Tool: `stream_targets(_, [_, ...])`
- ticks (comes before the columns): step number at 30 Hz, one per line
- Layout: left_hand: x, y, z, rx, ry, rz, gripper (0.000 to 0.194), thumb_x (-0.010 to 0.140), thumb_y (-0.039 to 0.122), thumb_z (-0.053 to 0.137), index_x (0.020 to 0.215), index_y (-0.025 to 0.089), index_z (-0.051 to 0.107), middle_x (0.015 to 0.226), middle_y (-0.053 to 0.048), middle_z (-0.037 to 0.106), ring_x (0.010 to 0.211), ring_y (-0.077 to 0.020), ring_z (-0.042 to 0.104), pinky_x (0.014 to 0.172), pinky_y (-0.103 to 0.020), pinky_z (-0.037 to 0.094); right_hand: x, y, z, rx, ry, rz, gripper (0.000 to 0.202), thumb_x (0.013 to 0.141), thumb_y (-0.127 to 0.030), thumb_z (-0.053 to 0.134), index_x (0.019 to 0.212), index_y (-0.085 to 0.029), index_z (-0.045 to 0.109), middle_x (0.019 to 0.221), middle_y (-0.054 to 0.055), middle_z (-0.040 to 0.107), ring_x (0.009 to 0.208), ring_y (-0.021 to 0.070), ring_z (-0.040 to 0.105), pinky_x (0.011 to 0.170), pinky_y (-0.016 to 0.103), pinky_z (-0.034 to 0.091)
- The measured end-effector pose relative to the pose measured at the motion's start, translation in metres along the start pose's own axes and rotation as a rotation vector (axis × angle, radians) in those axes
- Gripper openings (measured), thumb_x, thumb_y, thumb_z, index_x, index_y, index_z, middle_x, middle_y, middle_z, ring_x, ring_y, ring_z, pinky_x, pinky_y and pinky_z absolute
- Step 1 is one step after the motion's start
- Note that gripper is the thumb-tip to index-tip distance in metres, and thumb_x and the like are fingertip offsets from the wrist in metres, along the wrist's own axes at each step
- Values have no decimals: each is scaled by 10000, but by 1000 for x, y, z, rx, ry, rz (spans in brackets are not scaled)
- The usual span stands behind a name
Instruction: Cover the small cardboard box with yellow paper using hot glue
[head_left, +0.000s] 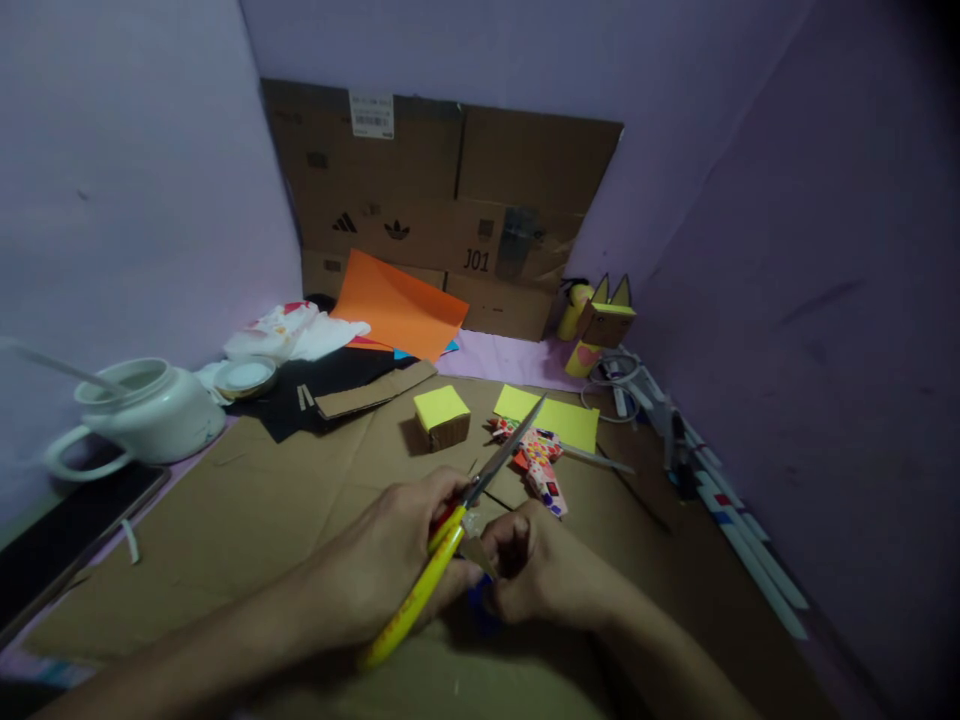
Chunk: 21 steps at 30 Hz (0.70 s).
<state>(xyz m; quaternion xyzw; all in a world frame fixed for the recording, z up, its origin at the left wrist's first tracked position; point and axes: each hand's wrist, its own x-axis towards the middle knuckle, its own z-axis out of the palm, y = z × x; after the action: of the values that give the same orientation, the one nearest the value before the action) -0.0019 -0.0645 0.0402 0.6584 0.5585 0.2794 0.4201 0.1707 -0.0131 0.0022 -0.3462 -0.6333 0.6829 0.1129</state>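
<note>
Pointed metal scissors (448, 540) sit clamped in left fingers (445, 484); right fingers (504, 528) curl, grip unclear.

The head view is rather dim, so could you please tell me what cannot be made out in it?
All in the head view:
Blue item: blurred and partly hidden by the right hand; shape unclear.
Left hand: its grip on the scissors is partly hidden by their yellow handle.
Label: print too small and blurred.
White pot: inner bottom hidden by its front wall.
Stick: outer end cut off by the left edge.
</note>
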Motion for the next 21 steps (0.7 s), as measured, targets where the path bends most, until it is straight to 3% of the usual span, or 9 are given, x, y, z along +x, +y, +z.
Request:
stream_targets(8, [4, 2, 3, 3, -62, 47, 332, 637, 90, 511, 952, 192, 501, 683, 41, 541, 566, -112, 495, 503, -205, 393, 0, 3, 2, 12, 29, -2, 108, 487, -57, 601, 490, -140, 532, 436, -92, 415, 401, 31, 309, 376, 170, 205])
stream_targets(12, [9, -4, 5, -159, 164, 29, 318, 675, 132, 575, 967, 208, 476, 691, 49, 492, 573, -99, 479, 500, -190, 409, 1, -8, -2, 201, 193, -22, 129, 489, -150, 698, 546, -136, 583, 463, -69, 494, 414, 40, 369, 407, 171, 282])
stream_targets(16, [14, -17, 10, -415, 428, 20, 288, 746, 199, 582, 1005, 233, 461, 755, 42, 480, 559, -88, 480, 482, -194, 442, 3, -11, -2, 394, 331, -149, 308, 491, -258, 793, 725, -149, 625, 604, -36, 589, 522, 79, 500, 524, 202, 406])
stream_targets(21, [13, -20, 17, -518, 503, 16, 304, 754, 244, 610, 1004, 236, 436, 790, 30, 499, 610, -112, 542, 552, -233, 497, 7, -5, 7, 544, 410, -166, 346, 476, -290, 834, 700, -150, 610, 617, -30, 613, 556, 85, 542, 561, 198, 428])
